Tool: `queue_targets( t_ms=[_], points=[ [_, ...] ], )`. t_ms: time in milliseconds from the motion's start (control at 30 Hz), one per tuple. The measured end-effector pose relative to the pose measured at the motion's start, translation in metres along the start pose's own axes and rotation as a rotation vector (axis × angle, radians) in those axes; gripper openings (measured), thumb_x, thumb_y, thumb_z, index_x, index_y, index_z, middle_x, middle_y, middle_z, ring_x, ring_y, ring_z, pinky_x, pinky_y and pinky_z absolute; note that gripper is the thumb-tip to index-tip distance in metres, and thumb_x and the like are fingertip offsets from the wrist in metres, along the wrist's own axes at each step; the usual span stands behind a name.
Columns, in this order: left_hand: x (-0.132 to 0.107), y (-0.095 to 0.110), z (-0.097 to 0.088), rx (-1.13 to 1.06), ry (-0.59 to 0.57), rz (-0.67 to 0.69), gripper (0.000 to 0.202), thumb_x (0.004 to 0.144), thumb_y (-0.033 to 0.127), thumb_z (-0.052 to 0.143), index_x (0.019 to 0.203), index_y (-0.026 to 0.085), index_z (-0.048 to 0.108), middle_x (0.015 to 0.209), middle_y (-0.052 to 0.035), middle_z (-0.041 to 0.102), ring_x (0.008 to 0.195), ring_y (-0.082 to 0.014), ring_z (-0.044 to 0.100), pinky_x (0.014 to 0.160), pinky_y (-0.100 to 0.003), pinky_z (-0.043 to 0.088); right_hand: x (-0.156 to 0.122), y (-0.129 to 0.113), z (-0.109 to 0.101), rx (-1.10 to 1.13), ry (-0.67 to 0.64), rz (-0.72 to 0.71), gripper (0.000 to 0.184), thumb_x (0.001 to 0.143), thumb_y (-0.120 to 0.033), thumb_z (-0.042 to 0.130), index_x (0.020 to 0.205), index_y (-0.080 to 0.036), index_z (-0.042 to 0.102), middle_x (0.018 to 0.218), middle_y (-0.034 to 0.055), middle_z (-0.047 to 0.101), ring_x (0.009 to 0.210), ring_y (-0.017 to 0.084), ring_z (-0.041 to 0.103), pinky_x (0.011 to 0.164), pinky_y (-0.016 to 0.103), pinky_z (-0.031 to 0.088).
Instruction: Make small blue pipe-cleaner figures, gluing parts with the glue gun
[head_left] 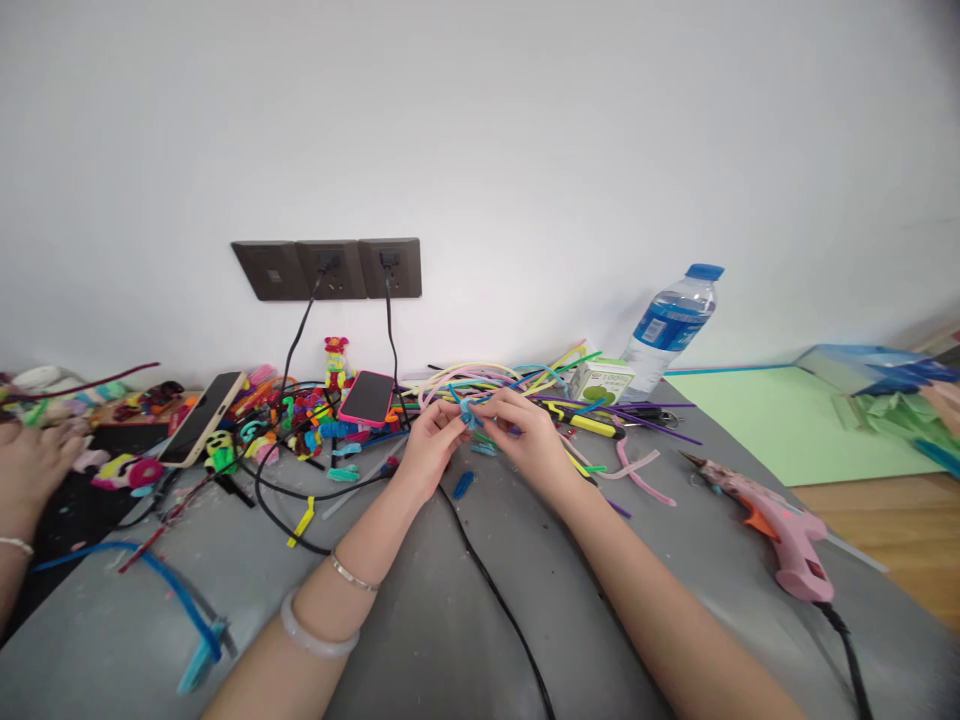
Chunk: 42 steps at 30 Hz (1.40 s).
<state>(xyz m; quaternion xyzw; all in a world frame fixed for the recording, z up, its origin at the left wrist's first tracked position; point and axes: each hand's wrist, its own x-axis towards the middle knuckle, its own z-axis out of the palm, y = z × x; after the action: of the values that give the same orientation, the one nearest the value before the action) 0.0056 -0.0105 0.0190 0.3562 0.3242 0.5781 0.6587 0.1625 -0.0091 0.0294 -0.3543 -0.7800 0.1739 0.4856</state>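
Note:
Near the middle of the grey table, both my hands meet over a small light-blue piece of bent pipe cleaner [468, 412]. My left hand [435, 440] pinches it from the left, thumb and fingers together. From the right, my right hand [525, 430] closes its fingertips on the same piece. Its exact shape is partly hidden by my fingers. Just below my hands lies a short dark-blue pipe cleaner piece [464, 485]. A loose bundle of coloured pipe cleaners [480, 378] spreads out behind them.
A pink glue gun [787, 540] lies at the right, its cord running forward. A water bottle [670, 335] leans near the wall beside a small box [602, 380]. Phones [367, 398] and pipe cleaner figures fill the left. Another person's hand [34, 470] is at far left. Black cords [487, 570] cross the table.

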Motion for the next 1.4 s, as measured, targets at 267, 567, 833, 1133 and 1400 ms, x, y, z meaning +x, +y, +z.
queue_targets(
  t_ms=[267, 567, 833, 1133, 1400],
  points=[
    [0.0005, -0.0013, 0.0026, -0.116, 0.041, -0.084, 0.033, 0.057, 0.026, 0.087, 0.076, 0.016, 0.062, 0.071, 0.0026, 0.063, 0.065, -0.0096, 0.060, 0.065, -0.023, 0.048, -0.0015, -0.0022, -0.0004, -0.058, -0.017, -0.069, 0.030, 0.095, -0.014, 0.047, 0.112, -0.025, 0.070, 0.094, 0.0059, 0.061, 0.081, 0.017, 0.059, 0.071, 0.029, 0.048],
    [0.0024, 0.0011, 0.0021, -0.143, 0.055, -0.129, 0.037, 0.057, 0.024, 0.086, 0.084, 0.018, 0.062, 0.071, 0.0019, 0.067, 0.065, -0.0110, 0.064, 0.065, -0.023, 0.049, 0.0027, -0.0068, -0.0051, -0.024, 0.122, -0.004, 0.026, 0.088, -0.009, 0.052, 0.107, -0.022, 0.063, 0.083, 0.0012, 0.059, 0.063, 0.013, 0.050, 0.062, 0.027, 0.045],
    [-0.0024, 0.0006, 0.0042, -0.115, -0.040, -0.110, 0.039, 0.059, 0.028, 0.087, 0.088, 0.019, 0.063, 0.075, 0.0013, 0.069, 0.067, -0.0103, 0.063, 0.064, -0.022, 0.048, 0.0037, -0.0018, -0.0060, -0.003, 0.032, -0.004, 0.020, 0.086, -0.011, 0.057, 0.101, -0.022, 0.064, 0.082, 0.0012, 0.058, 0.066, 0.014, 0.049, 0.063, 0.027, 0.043],
    [-0.0006, -0.0013, 0.0020, -0.102, -0.043, -0.085, 0.034, 0.061, 0.028, 0.086, 0.086, 0.019, 0.065, 0.076, 0.0010, 0.069, 0.068, -0.0107, 0.063, 0.065, -0.023, 0.048, 0.0035, -0.0011, -0.0065, -0.009, 0.030, -0.024, 0.012, 0.088, -0.013, 0.058, 0.094, -0.022, 0.061, 0.086, 0.0028, 0.060, 0.067, 0.015, 0.050, 0.063, 0.028, 0.043],
    [-0.0008, -0.0006, 0.0028, -0.110, -0.030, -0.095, 0.037, 0.059, 0.028, 0.087, 0.086, 0.018, 0.066, 0.073, 0.0014, 0.067, 0.066, -0.0104, 0.062, 0.064, -0.023, 0.048, 0.0034, -0.0023, -0.0063, -0.005, 0.042, -0.022, 0.011, 0.088, -0.012, 0.058, 0.091, -0.022, 0.061, 0.085, 0.0025, 0.060, 0.065, 0.014, 0.049, 0.062, 0.028, 0.042]
  ],
)
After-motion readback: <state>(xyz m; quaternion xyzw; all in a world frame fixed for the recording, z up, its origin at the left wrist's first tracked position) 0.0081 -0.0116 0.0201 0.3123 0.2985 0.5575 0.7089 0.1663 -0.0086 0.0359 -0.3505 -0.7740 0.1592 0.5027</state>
